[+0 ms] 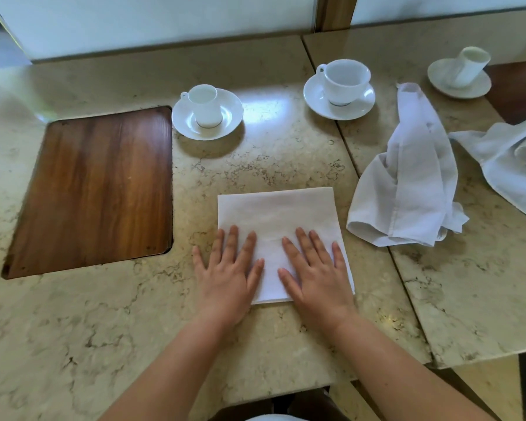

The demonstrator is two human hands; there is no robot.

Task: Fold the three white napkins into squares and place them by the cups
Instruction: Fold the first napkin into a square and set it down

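Left hand [228, 275] and right hand [315, 275] were laid flat, fingers spread, gripping nothing, on folded napkin [275, 212] near the surface's front edge; two crumpled napkins [407, 177] [504, 159] remained unfolded; none placed by cups [205, 104].

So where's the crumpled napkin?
In the head view, one crumpled napkin lies right of the flat napkin; another napkin is at the right edge.

marble table [104, 329] — beige, veined | wood inset [94, 189] — far left
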